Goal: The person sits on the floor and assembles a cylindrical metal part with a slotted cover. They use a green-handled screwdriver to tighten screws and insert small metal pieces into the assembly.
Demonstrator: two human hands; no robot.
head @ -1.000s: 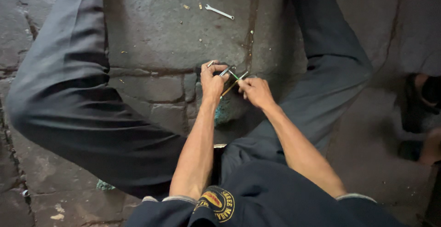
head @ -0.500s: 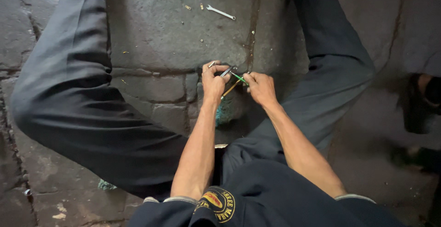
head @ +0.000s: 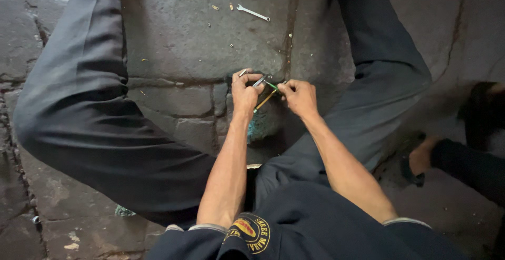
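floor (head: 200, 39): grey stone slabs with cracked joints; the person sat on it, legs spread
legs (head: 84, 118): grey trousers, one knee bent to each side, both hands working between them
other person (head: 463, 160): dark sleeve and a foot at the right edge, well apart from the work
left hand (head: 246, 93): fingers curled shut around a small metal part, held just above the floor
right hand (head: 299, 96): fingers pinched closed on the end of a thin stick, close beside the left hand
wrench (head: 253, 12): small, silver, lay flat on the stone well beyond the hands, untouched
stick (head: 264, 100): thin, yellowish, ran slanting between the two hands
metal part (head: 259, 82): short silver piece, poked out of the left fist; kind too small to tell
bits (head: 214, 7): a few small nuts or screws scattered left of the wrench
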